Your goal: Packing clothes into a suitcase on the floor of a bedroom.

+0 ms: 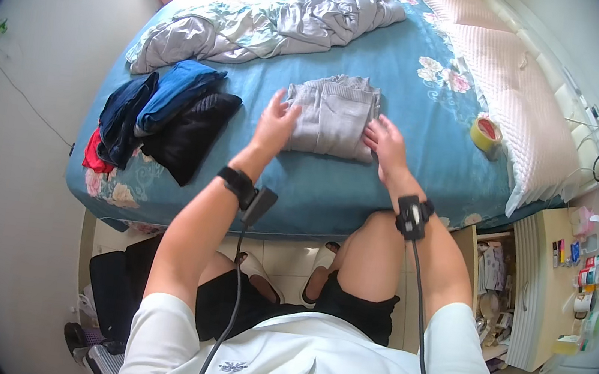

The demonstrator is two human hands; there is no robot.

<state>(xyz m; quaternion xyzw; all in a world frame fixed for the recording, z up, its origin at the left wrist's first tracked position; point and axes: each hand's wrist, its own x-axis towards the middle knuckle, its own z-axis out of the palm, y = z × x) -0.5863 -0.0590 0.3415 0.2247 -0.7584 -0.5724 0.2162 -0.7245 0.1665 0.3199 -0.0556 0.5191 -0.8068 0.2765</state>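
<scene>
A folded grey knit garment (337, 115) with ribbed edges lies on the blue floral bedsheet (262, 125) before me. At its left side is my left hand (276, 121), thumb and fingers apart, the thumb close to or touching the knit. My right hand (387, 144) is at the right edge, fingers spread and fingertips against or just over the fabric. Neither hand grips anything. To the left lie folded clothes: a black garment (193, 130), a blue one (178, 94), dark blue denim (126, 116) and a bit of red cloth (97, 152).
A rumpled grey quilt (274, 30) stretches across the bed's far part. Yellow tape rolls (486, 134) sit near the pink quilted pillows (504, 95). Right of my legs, a drawer (494, 281) of a bedside cabinet (549, 316) stands pulled out. Cables hang from both wrist straps (413, 218).
</scene>
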